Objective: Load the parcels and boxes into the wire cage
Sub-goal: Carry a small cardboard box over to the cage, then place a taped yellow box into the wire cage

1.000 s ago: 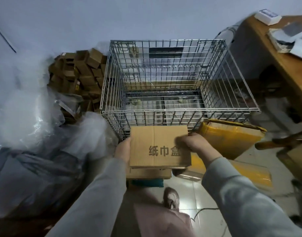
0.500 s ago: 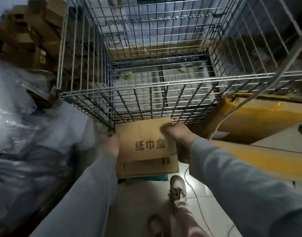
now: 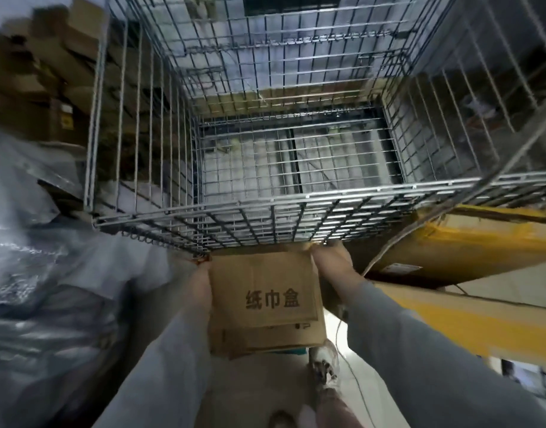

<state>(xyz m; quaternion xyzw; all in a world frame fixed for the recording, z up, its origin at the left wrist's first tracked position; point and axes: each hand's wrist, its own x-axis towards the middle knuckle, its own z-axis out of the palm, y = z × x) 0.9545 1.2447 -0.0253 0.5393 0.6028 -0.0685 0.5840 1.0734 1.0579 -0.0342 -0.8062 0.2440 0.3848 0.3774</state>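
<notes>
Tiled floor (image 3: 259, 393) below; now leaning closer over empty wire cage (image 3: 296, 156). Gripping printed cardboard box (image 3: 265, 301), left hand (image 3: 200, 285) and right hand (image 3: 330, 261) fingers wrapping opposite sides, just outside near wall; lifting over rim likely next.

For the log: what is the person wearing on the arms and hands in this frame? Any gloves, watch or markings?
Both arms are in plain, loose long sleeves of light grey fabric, reaching to the wrists. The left hand and the right hand are bare: no gloves. No watch, ring or printed marking shows on sleeves or hands, though the frame is somewhat blurred.
</notes>
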